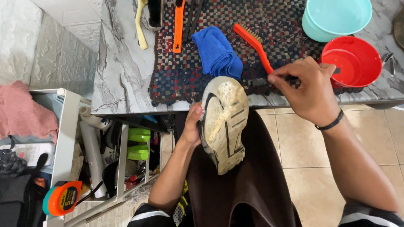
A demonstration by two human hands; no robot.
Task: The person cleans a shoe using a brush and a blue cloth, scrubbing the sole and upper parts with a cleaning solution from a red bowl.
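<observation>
My left hand (192, 126) grips a shoe (223, 124) from its left side, sole turned up, soapy and dirty cream with black lines, over my dark apron (248, 176). My right hand (307, 90) is closed on a small black-handled brush (259, 82) at the counter's front edge, just right of the shoe's toe. An orange-handled brush (252, 44) lies on the chequered mat (176, 75) beside a folded blue cloth (217, 52).
A teal bowl (336, 19) and a red bowl (351, 61) stand at the counter's right. More brushes (179, 25) lie at the back. A white shelf rack (67, 138) with bottles and an orange tape measure (62, 197) stands to the left. Tiled floor on the right.
</observation>
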